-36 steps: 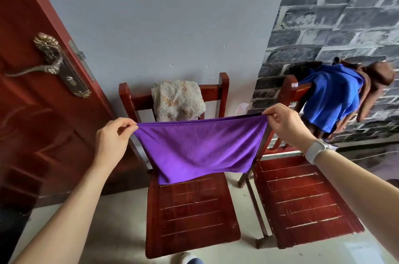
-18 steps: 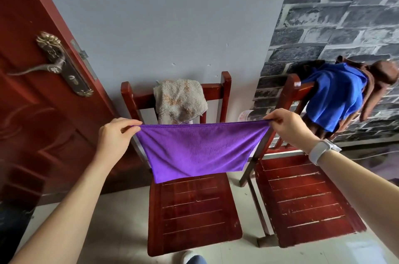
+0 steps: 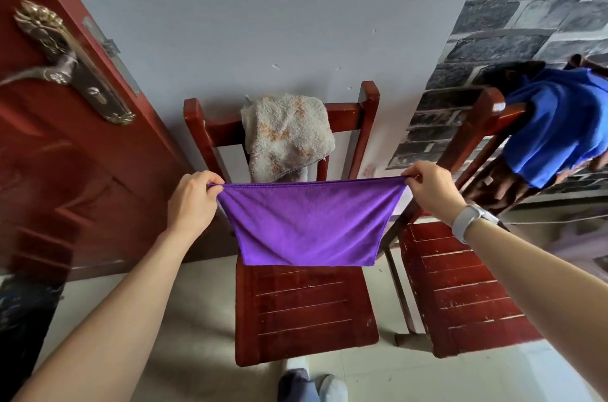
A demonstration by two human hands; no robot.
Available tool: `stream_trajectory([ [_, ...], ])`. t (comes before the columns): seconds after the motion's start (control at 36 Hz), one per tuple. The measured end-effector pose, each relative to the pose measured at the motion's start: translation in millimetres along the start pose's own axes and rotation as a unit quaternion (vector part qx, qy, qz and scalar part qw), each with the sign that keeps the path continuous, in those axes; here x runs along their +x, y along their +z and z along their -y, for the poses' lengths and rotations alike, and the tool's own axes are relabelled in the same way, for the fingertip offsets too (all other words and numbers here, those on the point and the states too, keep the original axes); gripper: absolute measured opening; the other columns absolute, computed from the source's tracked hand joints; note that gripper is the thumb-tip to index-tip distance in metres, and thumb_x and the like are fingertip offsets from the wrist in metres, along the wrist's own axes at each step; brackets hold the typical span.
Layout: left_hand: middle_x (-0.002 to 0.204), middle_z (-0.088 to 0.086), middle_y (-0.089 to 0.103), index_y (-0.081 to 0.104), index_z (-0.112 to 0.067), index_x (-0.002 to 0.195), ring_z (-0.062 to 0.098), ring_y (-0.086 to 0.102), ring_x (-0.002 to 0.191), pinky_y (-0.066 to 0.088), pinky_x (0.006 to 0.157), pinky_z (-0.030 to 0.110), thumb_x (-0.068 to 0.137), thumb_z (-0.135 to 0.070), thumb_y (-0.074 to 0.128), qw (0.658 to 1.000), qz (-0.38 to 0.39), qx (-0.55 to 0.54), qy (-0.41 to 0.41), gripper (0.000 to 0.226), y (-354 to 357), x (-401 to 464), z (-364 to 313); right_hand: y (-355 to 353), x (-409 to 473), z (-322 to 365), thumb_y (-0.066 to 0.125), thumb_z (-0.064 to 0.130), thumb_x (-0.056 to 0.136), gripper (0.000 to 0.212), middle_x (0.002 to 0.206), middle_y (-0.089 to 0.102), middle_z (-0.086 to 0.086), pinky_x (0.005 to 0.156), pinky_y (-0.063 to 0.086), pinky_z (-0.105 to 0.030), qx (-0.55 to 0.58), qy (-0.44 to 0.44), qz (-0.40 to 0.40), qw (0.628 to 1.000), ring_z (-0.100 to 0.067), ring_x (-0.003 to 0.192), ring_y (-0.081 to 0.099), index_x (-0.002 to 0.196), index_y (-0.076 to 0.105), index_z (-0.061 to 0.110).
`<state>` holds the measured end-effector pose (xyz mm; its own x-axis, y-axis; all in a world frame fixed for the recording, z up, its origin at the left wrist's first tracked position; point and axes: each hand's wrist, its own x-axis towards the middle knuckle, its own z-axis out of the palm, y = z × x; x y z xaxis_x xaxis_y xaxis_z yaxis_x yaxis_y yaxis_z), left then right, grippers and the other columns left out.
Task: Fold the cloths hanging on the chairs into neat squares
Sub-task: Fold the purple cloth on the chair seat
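Note:
A purple cloth hangs folded in the air above the seat of the middle red chair. My left hand pinches its top left corner and my right hand pinches its top right corner, so the top edge is stretched level. A beige terry towel is draped over that chair's backrest. On the backrest of the right red chair hangs a blue cloth over a brown one.
A red door with a brass handle stands open at the left. A grey wall is behind the chairs, a stone-pattern wall at the right. My foot shows on the pale tiled floor below the chair.
The purple cloth's top edge has levelled out and its lower edge has lifted off the chair seat. Both hands stay on the corners.

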<state>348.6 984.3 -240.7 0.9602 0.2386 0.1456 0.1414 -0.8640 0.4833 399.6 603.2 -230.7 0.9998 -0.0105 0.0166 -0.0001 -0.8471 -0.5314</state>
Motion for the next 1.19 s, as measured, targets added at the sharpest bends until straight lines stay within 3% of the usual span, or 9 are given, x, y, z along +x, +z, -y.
stream_trajectory([
  [0.19, 0.087, 0.016, 0.066, 0.067, -0.002, 0.089, 0.034, 0.054, 0.086, 0.035, 0.077, 0.031, 0.081, 0.002, 0.061, 0.999, -0.021, -0.022, 0.035, 0.011, 7.0, 0.6, 25.0, 22.9, 7.8, 2.6, 0.053, -0.002, 0.084, 0.017, 0.098, 0.063, -0.015, 0.078, 0.036, -0.022, 0.022, -0.004, -0.002, 1.0, -0.022, 0.084, 0.053, 0.094, 0.066, 0.0],
  [0.31, 0.082, 0.012, 0.065, 0.066, -0.002, 0.084, 0.02, 0.046, 0.083, 0.032, 0.072, 0.025, 0.077, 0.005, 0.064, 0.997, -0.01, -0.027, 0.065, 0.011, 14.2, -25.1, 43.1, 34.0, -12.0, -6.7, 0.055, 0.0, 0.084, 0.015, 0.095, 0.063, -0.012, 0.075, 0.039, -0.023, 0.039, 0.005, 0.006, 0.999, -0.018, 0.078, 0.052, 0.094, 0.065, 0.003],
  [0.42, 0.086, 0.01, 0.065, 0.064, -0.003, 0.081, 0.016, 0.043, 0.084, 0.03, 0.074, 0.02, 0.074, 0.01, 0.065, 0.995, 0.03, -0.044, 0.079, 0.015, 30.5, -62.7, 60.1, 54.8, -43.7, -28.0, 0.055, -0.006, 0.082, 0.015, 0.09, 0.06, -0.011, 0.061, 0.039, -0.008, 0.047, -0.003, 0.024, 0.999, -0.02, 0.069, 0.054, 0.091, 0.065, 0.0],
  [0.58, 0.094, -0.001, 0.066, 0.063, -0.01, 0.081, 0.013, 0.045, 0.089, 0.038, 0.074, 0.025, 0.078, 0.002, 0.065, 0.992, 0.115, -0.017, 0.045, 0.013, 80.3, -136.5, 97.8, 111.3, -105.8, -80.0, 0.06, -0.007, 0.077, 0.015, 0.086, 0.058, -0.007, 0.07, 0.049, -0.037, 0.03, 0.002, 0.08, 0.996, -0.028, 0.073, 0.058, 0.085, 0.066, 0.004],
  [0.69, 0.094, -0.006, 0.065, 0.063, -0.014, 0.08, 0.01, 0.046, 0.093, 0.045, 0.073, 0.032, 0.078, 0.0, 0.066, 0.984, 0.178, -0.005, 0.001, 0.014, 124.0, -191.9, 122.9, 154.2, -152.3, -115.8, 0.06, -0.009, 0.075, 0.014, 0.086, 0.057, -0.009, 0.072, 0.045, -0.035, 0.008, 0.052, 0.151, 0.987, -0.031, 0.073, 0.059, 0.081, 0.065, 0.002],
  [0.75, 0.095, -0.006, 0.066, 0.063, -0.016, 0.079, 0.008, 0.047, 0.095, 0.047, 0.073, 0.034, 0.077, 0.0, 0.066, 0.976, 0.216, -0.004, -0.017, 0.017, 145.7, -217.6, 133.5, 174.7, -173.4, -135.1, 0.059, 0.0, 0.08, 0.009, 0.09, 0.059, -0.01, 0.073, 0.049, -0.038, -0.022, 0.076, 0.2, 0.977, -0.031, 0.077, 0.06, 0.083, 0.067, 0.002],
  [0.83, 0.096, -0.007, 0.067, 0.063, -0.016, 0.077, 0.005, 0.047, 0.098, 0.048, 0.073, 0.033, 0.076, 0.0, 0.067, 0.963, 0.264, 0.006, -0.048, 0.016, 173.4, -253.4, 146.7, 202.1, -203.0, -162.2, 0.053, 0.009, 0.083, 0.019, 0.097, 0.062, -0.01, 0.074, 0.05, -0.038, -0.076, 0.074, 0.282, 0.954, -0.033, 0.086, 0.062, 0.091, 0.07, 0.008],
  [1.06, 0.095, 0.001, 0.067, 0.068, -0.013, 0.086, 0.021, 0.056, 0.097, 0.043, 0.072, 0.032, 0.081, -0.006, 0.063, 0.917, 0.383, 0.062, -0.095, 0.01, 202.1, -288.9, 161.1, 230.1, -243.7, -186.2, 0.058, 0.006, 0.083, 0.015, 0.103, 0.06, -0.008, 0.077, 0.047, -0.034, -0.095, 0.127, 0.374, 0.914, -0.029, 0.093, 0.06, 0.091, 0.07, 0.011],
  [1.19, 0.088, 0.003, 0.067, 0.068, -0.013, 0.082, 0.023, 0.06, 0.085, 0.044, 0.071, 0.031, 0.079, -0.004, 0.063, 0.91, 0.389, 0.032, -0.141, 0.011, 207.3, -274.2, 168.6, 235.2, -230.2, -183.2, 0.058, 0.005, 0.082, 0.014, 0.105, 0.059, -0.009, 0.08, 0.047, -0.035, -0.093, 0.134, 0.368, 0.916, -0.028, 0.095, 0.058, 0.09, 0.069, 0.009],
])
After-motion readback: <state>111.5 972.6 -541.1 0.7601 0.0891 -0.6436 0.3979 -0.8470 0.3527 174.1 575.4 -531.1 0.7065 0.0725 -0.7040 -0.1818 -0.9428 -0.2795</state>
